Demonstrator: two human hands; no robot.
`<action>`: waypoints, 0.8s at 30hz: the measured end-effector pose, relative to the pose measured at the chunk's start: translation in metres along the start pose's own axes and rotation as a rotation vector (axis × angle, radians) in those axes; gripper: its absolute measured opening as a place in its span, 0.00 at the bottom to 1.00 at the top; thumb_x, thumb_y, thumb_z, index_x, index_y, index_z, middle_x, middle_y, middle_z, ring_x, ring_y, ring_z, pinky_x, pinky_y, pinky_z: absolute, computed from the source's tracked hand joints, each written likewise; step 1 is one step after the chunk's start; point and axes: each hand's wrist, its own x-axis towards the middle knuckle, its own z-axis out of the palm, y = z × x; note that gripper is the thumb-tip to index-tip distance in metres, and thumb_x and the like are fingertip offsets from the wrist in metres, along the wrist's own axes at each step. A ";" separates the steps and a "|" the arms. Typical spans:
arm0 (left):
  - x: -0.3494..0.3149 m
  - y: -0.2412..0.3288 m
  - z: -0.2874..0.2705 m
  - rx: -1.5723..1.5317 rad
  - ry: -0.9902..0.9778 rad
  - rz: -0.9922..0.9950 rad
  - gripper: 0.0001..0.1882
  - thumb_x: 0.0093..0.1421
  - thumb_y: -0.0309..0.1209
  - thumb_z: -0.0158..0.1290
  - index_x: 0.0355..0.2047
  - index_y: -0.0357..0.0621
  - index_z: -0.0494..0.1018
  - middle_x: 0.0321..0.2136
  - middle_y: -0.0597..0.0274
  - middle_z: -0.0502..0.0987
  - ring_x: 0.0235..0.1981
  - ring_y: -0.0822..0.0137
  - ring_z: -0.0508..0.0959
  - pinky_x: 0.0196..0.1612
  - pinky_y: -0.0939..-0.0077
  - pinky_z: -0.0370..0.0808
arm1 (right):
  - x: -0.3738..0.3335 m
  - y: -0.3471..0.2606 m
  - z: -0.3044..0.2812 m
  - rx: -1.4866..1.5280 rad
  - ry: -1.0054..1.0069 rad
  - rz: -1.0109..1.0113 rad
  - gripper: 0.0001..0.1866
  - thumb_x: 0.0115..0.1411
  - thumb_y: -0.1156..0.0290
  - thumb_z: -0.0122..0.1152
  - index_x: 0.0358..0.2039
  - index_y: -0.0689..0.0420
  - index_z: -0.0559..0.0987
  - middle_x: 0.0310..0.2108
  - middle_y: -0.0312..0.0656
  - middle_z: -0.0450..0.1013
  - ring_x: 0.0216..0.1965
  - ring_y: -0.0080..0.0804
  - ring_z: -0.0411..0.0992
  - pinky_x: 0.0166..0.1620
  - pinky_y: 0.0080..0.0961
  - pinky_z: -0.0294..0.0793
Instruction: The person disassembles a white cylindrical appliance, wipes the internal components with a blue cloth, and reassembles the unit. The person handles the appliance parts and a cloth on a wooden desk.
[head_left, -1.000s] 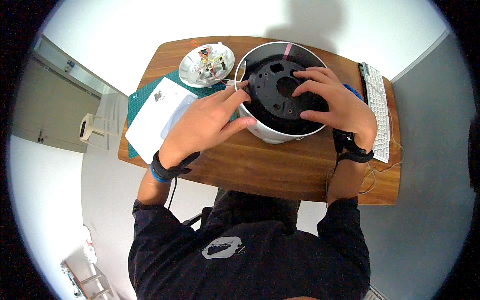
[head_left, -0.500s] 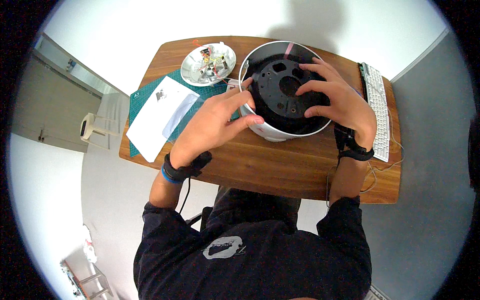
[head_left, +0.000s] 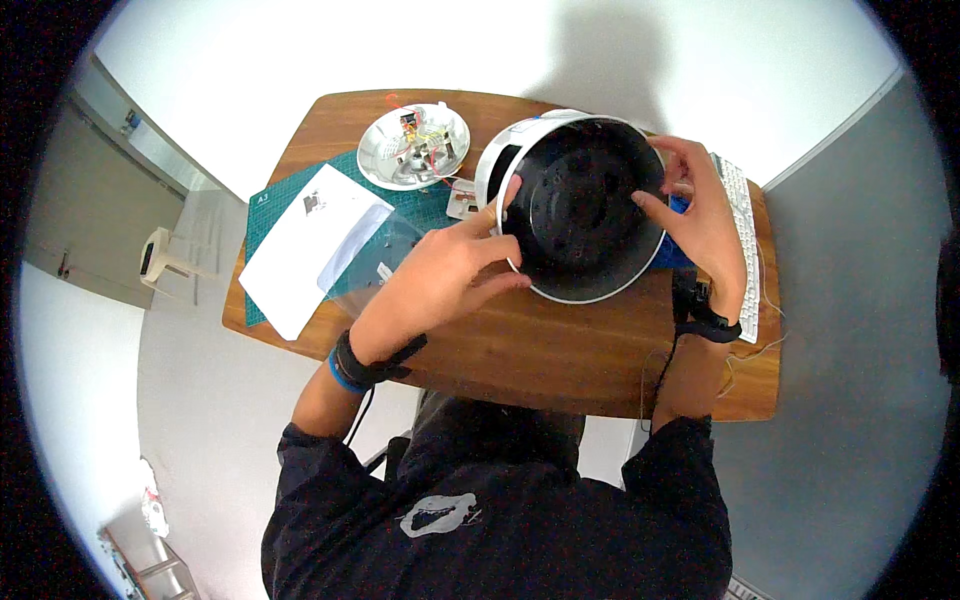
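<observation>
A round white appliance housing with a black inside is tipped on the table, its wide mouth turned toward me. My left hand grips the left side of its rim, with fingers on both sides of the edge. At the right side of the rim is my right hand, thumb at the mouth and the other fingers curled round the outer wall. Left of the housing lies a white dish-shaped cover with coloured wires and small parts in it. A small white part sits between cover and housing.
A green cutting mat on the wooden table bears a white sheet of paper. A white keyboard with thin cables stands along the right edge. Something blue shows beside the housing. A stool stands on the floor at left.
The housing has tipped toward me, so its left outer wall with a dark opening now shows. My right hand has moved from the black inner plate out to the right rim.
</observation>
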 end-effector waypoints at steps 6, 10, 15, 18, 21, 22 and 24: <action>-0.015 0.005 -0.008 -0.036 -0.130 -0.039 0.09 0.53 0.21 0.64 0.35 0.41 0.78 0.74 0.50 0.60 0.55 0.46 0.82 0.51 0.62 0.82 | -0.005 0.035 -0.006 -0.153 -0.107 -0.169 0.41 0.61 0.73 0.68 0.73 0.57 0.60 0.64 0.56 0.66 0.66 0.47 0.66 0.69 0.37 0.63; -0.027 -0.004 -0.004 0.072 -0.111 0.070 0.10 0.53 0.21 0.64 0.36 0.40 0.79 0.73 0.49 0.62 0.60 0.46 0.78 0.55 0.61 0.79 | -0.021 0.011 -0.009 0.024 -0.466 -0.038 0.41 0.71 0.74 0.54 0.77 0.59 0.45 0.74 0.61 0.54 0.75 0.52 0.56 0.74 0.36 0.54; -0.023 -0.003 -0.013 -0.126 -0.220 -0.010 0.10 0.56 0.25 0.65 0.40 0.45 0.82 0.65 0.44 0.71 0.68 0.43 0.68 0.60 0.55 0.76 | -0.051 0.005 -0.001 0.021 -0.391 0.042 0.43 0.72 0.74 0.52 0.78 0.58 0.40 0.76 0.62 0.47 0.75 0.55 0.53 0.74 0.39 0.54; -0.017 -0.009 -0.023 -0.103 -0.264 -0.025 0.10 0.57 0.25 0.65 0.41 0.48 0.84 0.64 0.47 0.73 0.71 0.44 0.64 0.61 0.53 0.76 | -0.060 0.000 0.006 0.039 -0.342 0.087 0.44 0.71 0.74 0.55 0.78 0.57 0.39 0.77 0.62 0.45 0.76 0.56 0.52 0.75 0.41 0.53; -0.012 -0.012 -0.025 -0.029 -0.197 0.003 0.11 0.57 0.24 0.65 0.41 0.51 0.85 0.64 0.54 0.74 0.70 0.47 0.66 0.60 0.54 0.78 | -0.065 -0.003 0.009 0.067 -0.319 0.098 0.46 0.70 0.73 0.58 0.78 0.57 0.39 0.76 0.63 0.47 0.76 0.58 0.51 0.75 0.42 0.54; -0.011 -0.012 -0.026 -0.036 -0.214 -0.016 0.14 0.55 0.21 0.64 0.41 0.50 0.85 0.67 0.54 0.70 0.70 0.46 0.67 0.61 0.56 0.77 | -0.064 -0.004 0.009 0.060 -0.320 0.106 0.46 0.70 0.73 0.59 0.78 0.57 0.40 0.76 0.63 0.47 0.76 0.57 0.51 0.74 0.42 0.54; -0.007 -0.012 -0.027 -0.049 -0.247 -0.055 0.20 0.50 0.13 0.62 0.42 0.48 0.85 0.74 0.54 0.61 0.68 0.46 0.70 0.63 0.59 0.75 | -0.063 -0.007 0.007 0.044 -0.323 0.123 0.46 0.70 0.73 0.60 0.78 0.57 0.41 0.76 0.63 0.47 0.76 0.56 0.51 0.74 0.42 0.55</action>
